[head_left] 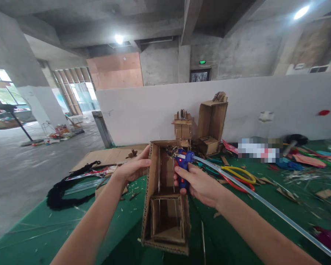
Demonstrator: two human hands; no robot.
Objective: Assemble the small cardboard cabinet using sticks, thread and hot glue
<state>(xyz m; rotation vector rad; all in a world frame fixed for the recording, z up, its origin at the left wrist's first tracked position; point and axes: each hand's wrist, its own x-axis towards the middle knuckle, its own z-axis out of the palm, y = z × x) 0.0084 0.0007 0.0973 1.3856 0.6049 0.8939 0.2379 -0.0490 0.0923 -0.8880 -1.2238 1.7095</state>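
- Open brown cardboard box [165,200] stands on the green table [44,228]; left hand [134,167] grips its left wall.
- Right hand [198,184], at the box's right wall, clamps a blue glue gun [183,162].
- Glue stick [264,204] runs off-frame; nozzle tip unclear.

At frame centre, the left hand [134,168] grips the upper left edge of an open cardboard box [165,198] on the green counter [44,228]. The right hand [198,184] holds a blue glue gun [183,162] at the box's upper right, its long clear glue stick [264,204] trailing toward lower right.
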